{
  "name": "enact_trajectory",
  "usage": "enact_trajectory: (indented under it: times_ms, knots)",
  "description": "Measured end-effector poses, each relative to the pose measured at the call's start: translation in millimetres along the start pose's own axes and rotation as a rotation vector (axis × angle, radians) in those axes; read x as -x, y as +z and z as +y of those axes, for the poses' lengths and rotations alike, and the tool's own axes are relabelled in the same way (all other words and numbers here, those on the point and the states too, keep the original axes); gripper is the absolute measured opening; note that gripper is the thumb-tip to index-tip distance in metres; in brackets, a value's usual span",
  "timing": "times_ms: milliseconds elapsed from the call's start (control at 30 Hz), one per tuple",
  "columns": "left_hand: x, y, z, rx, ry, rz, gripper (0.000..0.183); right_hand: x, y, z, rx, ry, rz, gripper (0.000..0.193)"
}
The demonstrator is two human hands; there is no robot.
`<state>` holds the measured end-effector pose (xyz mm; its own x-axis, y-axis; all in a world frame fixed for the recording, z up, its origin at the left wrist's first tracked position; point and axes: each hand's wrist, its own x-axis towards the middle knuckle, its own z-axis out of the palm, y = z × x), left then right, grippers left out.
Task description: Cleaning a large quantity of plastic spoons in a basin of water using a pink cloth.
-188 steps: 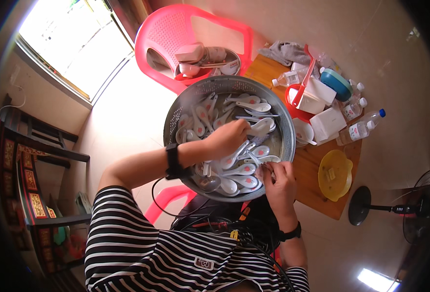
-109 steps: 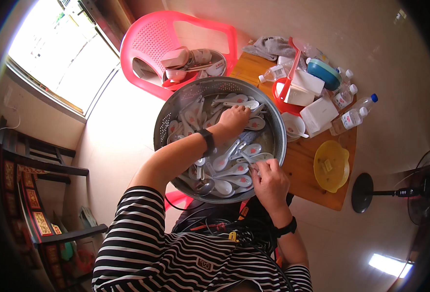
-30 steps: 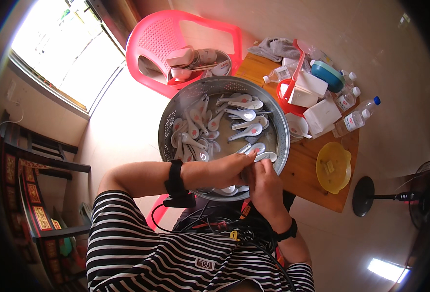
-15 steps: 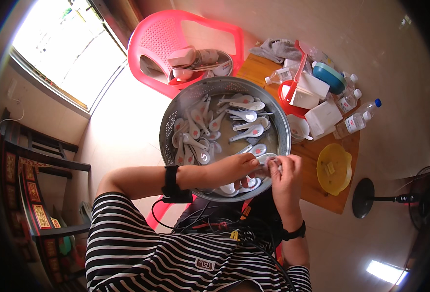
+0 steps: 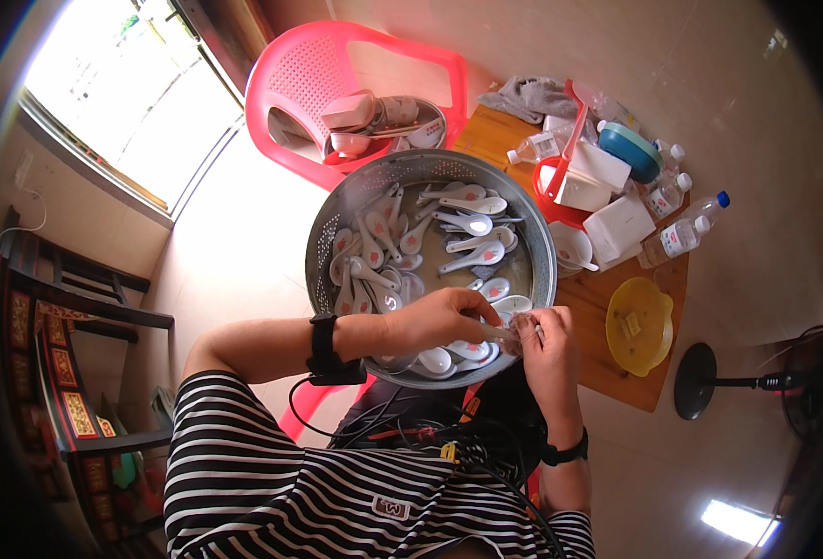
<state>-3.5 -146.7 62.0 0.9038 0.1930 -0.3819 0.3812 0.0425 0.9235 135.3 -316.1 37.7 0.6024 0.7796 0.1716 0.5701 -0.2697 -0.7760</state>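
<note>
Over the near right rim of a round grey metal basin [image 5: 544,244], my two hands meet. My left hand [image 5: 441,318] is closed on the pale end of a soup spoon [image 5: 496,333], reaching across to the right. My right hand [image 5: 548,341] pinches a crumpled, brownish see-through wad [image 5: 523,328] against the spoon's other end; the fingers hide most of it. Below them, many white soup spoons with red marks [image 5: 480,256] lie in the basin, heaped at the left and spread at the right, with shallow water between.
A pink plastic chair [image 5: 304,74] behind the basin holds stacked bowls. On the wooden table [image 5: 607,359] at the right are plastic bottles [image 5: 680,235], a red strainer-like scoop [image 5: 561,191], white boxes, a teal bowl [image 5: 629,149] and a yellow basin [image 5: 639,325]. Black cables cross my lap.
My left hand has shifted slightly left and up, and a spoon's end now shows between my hands. The right hand stays near the rim with the wad.
</note>
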Motion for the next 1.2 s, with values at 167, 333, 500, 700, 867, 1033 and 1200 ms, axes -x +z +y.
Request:
enact_trajectory:
  times_ms: [167,333,500,700,867,1033,1200]
  knots:
    - [3.3,1.2,2.1,0.010,-0.063,-0.102,0.041,3.9,3.5,-2.6,0.075,-0.027,0.021,0.015]
    - [7.8,5.0,8.8,0.288,-0.204,-0.162,0.052,4.1,6.2,-6.6,0.213,-0.169,0.120,0.013]
    - [-1.4,-4.5,-2.7,0.218,-0.170,-0.216,0.049,3.4,8.2,-6.6,0.264,-0.225,0.202,0.014]
    - [-3.6,-5.5,-8.7,0.258,-0.022,-0.196,0.030,4.6,13.8,-13.3,0.256,-0.316,0.169,0.017]
    - [-4.1,0.3,-28.7,-0.069,0.254,0.034,0.029,11.8,22.4,-25.6,0.087,-0.399,-0.029,0.024]
    - [-18.7,-4.9,-21.0,1.129,-0.385,0.014,0.028,16.7,23.1,-35.4,0.017,-0.599,-0.167,0.030]
    - [-27.2,-9.5,-39.4,0.347,0.097,-0.105,0.042,14.4,24.5,-34.4,-0.058,-0.647,-0.341,0.027]
